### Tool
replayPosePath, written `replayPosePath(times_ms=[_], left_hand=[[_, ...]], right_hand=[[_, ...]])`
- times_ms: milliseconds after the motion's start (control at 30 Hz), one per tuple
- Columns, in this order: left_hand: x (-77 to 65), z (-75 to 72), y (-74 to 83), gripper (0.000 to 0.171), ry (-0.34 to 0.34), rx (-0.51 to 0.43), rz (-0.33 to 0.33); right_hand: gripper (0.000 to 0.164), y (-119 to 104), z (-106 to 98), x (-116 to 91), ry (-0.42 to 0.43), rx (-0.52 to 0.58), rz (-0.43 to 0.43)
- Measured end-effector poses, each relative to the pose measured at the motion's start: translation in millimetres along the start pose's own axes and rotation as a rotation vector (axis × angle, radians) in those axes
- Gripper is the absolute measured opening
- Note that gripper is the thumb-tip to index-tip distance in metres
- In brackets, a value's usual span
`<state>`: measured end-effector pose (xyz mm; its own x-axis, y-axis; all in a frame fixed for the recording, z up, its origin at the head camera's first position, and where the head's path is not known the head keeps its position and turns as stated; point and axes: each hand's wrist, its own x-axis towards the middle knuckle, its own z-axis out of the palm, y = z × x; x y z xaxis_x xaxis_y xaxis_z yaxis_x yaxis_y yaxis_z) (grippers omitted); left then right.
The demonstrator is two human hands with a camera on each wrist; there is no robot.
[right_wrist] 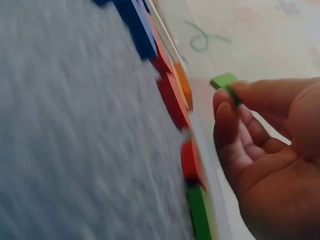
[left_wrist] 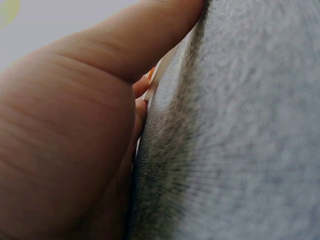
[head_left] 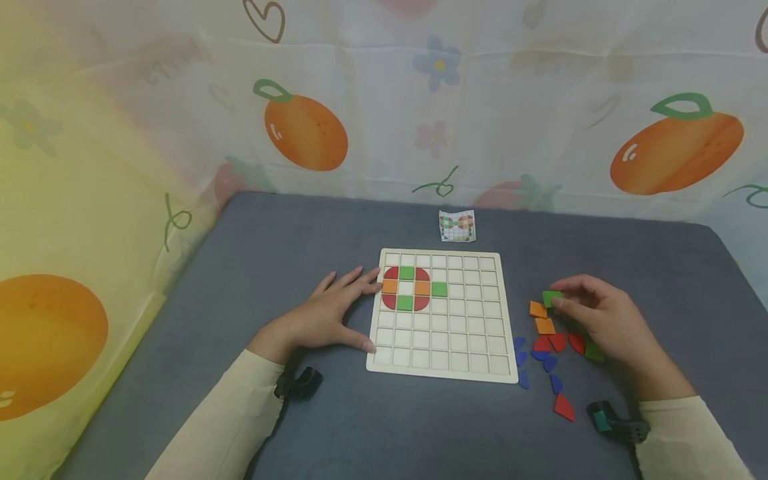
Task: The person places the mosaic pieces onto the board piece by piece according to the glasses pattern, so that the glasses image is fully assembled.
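My right hand pinches a green square tile between thumb and fingers, lifted off the table beside the loose tiles. At the left edge of the pale gridded board, my left hand rests with spread fingers, its fingertips and thumb touching the rim. On the board's upper left, red rounded corner pieces, orange squares and green squares form a ring round a bare cell. Another green square sits just right of that ring. The left wrist view shows mostly the thumb and tablecloth.
Right of the board lie two orange squares, several red pieces, several blue pieces and a green square. Behind the board is a small printed pattern card. A patterned curtain hangs behind the grey table.
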<state>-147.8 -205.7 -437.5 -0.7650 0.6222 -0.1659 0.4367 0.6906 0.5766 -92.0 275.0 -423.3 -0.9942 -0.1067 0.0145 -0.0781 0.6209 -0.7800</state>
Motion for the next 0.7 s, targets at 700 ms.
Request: replayPosePath(times_ms=[700], left_hand=[[0.1,0.1,1.2,0.112,0.010,-0.015,0.016]], right_hand=[[0.026,-71,61,30,-0.082,0.221,0.035]])
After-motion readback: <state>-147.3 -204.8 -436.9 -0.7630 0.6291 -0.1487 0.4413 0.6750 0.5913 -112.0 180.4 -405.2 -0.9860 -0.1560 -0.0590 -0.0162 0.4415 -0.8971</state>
